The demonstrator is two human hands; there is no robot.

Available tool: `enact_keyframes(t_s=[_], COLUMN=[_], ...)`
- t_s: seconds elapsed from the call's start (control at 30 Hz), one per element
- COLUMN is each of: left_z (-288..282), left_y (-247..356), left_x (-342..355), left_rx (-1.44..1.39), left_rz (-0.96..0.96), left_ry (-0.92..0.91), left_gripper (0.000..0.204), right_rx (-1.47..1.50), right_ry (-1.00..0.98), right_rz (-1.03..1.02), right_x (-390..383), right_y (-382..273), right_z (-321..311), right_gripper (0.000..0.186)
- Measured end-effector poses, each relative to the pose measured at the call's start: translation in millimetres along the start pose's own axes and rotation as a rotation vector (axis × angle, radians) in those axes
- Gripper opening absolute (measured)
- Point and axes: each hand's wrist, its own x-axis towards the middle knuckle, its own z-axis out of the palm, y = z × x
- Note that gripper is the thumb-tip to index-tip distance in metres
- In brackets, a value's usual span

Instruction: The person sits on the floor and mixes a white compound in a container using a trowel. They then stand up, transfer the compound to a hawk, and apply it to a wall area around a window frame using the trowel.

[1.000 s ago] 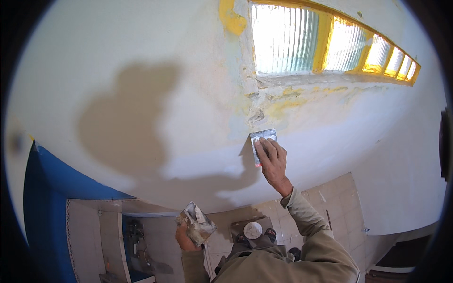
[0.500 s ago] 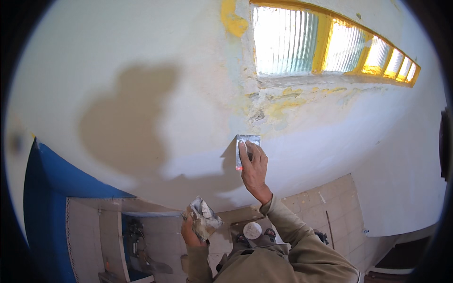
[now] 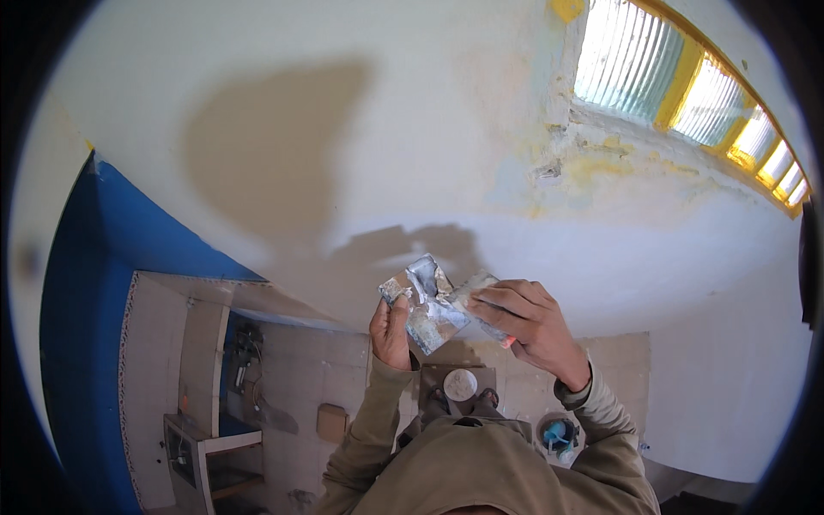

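Observation:
My left hand [image 3: 392,335] grips a flat, putty-smeared plate [image 3: 436,333] by its left edge, thumb on top. Whitish putty [image 3: 424,281] clings to the plate's upper part. In my right hand [image 3: 534,324] is a wide, flat putty knife [image 3: 477,285], its near corner red. The knife's left edge meets or overlaps the plate's right side, close to the putty; exact contact is hard to make out. Both tools are in front of the pale wall [image 3: 429,163], below a rough patch [image 3: 592,163] with yellow and grey marks.
Ribbed glass panes in a yellow frame [image 3: 682,77] fill the upper right. Below me, a white round tub [image 3: 460,384] sits between my feet, and a bucket [image 3: 558,432] with something blue stands to the right. A cabinet [image 3: 196,455] and brown box [image 3: 331,422] are at left.
My right hand has left the wall with the putty knife and come down to the plate. My left hand has raised the plate and moved it rightward. The view has shifted left.

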Motion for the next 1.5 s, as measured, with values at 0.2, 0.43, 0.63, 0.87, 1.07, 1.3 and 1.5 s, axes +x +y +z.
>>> enact_keyframes(t_s=[0.2, 0.43, 0.63, 0.87, 1.07, 1.3, 1.5], left_z=[15, -8, -28, -43, -63, -62, -49], left_y=[7, 5, -8, -20, -14, -20, -29], left_x=[-5, 5, 1, -7, -11, 1, 2], left_rx=[0.045, -0.002, 0.071, 0.059, 0.107, 0.102, 0.029], left_rz=[0.079, 0.134, 0.086, 0.037, 0.028, 0.041, -0.002], left_ry=[0.0, 0.123, 0.136, 0.163, 0.228, 0.191, 0.124], left_gripper=[0.029, 0.03, 0.033, 0.032, 0.035, 0.039, 0.035], right_rx=[-0.132, 0.424, -0.109, -0.589, -0.708, -0.63, -0.465], right_ry=[-0.121, 0.016, 0.751, 0.871, 0.874, 0.823, 0.645], right_rz=[-0.044, 0.319, 0.365, 0.309, 0.251, 0.304, 0.427], right_x=[-3, -34, -6, 27, 32, 19, -12], right_y=[-1, 45, 65, 136, 171, 163, 129], right_z=[10, -15, -11, 53, 88, 97, 89], right_gripper=[0.052, 0.044, 0.05, 0.045, 0.041, 0.054, 0.061])
